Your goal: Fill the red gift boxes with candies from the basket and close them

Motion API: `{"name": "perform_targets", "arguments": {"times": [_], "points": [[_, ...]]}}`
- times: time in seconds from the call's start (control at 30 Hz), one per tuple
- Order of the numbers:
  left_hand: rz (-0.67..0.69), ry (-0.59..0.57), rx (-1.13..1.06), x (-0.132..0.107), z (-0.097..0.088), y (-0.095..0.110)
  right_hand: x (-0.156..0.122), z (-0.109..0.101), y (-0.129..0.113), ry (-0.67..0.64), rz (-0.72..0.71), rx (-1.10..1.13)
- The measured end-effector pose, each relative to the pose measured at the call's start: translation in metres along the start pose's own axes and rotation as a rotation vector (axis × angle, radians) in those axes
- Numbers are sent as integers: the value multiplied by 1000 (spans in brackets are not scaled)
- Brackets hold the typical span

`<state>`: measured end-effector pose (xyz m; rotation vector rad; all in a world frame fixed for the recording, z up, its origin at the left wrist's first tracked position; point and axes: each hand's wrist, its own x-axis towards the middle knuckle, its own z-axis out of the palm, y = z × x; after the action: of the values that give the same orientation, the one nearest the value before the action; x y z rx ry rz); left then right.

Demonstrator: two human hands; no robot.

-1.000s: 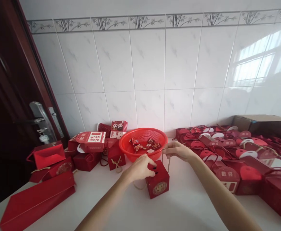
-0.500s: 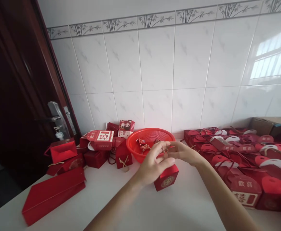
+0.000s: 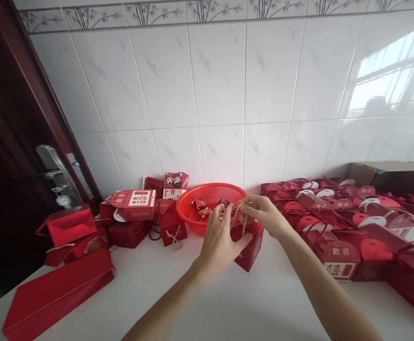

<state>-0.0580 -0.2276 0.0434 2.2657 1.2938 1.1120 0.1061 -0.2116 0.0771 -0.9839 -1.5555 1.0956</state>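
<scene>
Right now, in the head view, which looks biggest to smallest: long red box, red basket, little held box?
Long red box, but it's nearest the camera
Red basket
Little held box, partly hidden

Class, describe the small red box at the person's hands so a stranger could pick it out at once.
Start at the white counter by the tiled wall and find the round red basket. Right in front of it sits a small red box. Unlike the boxes packed in rows to the right, it has the left hand and right hand at its string handle.
</scene>
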Motion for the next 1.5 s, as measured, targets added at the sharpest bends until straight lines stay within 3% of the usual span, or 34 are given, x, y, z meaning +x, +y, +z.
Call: {"name": "perform_targets", "arguments": {"times": [0.17,0.33,0.47,0.6,0.67,0.83,0.97,1.23,1.5], "points": [[-94,-230,-72,10,1,-19,-5,3,-4,45,-22,127],[-43,-279,-191,17,-7,-25,-6,2,-6,71,68,279],[-2,-362,-189,18,-14,-26,-3,1,2,22,84,231],[-72,-544,-87,18,-15,-32,4,6,18,-83,99,9],[-109,-601,-42,19,-12,-37,5,10,24,-73,98,-200],[-85,-656,-134,24,-4,-46,3,21,23,113,109,-843],[-94,-677,-233,25,0,-51,1,28,19,221,104,-1100],[-188,-707,-274,26,0,-53,-4,24,13,230,104,-976],[-219,-755,-303,29,3,-64,-5,16,8,146,121,-725]]}}
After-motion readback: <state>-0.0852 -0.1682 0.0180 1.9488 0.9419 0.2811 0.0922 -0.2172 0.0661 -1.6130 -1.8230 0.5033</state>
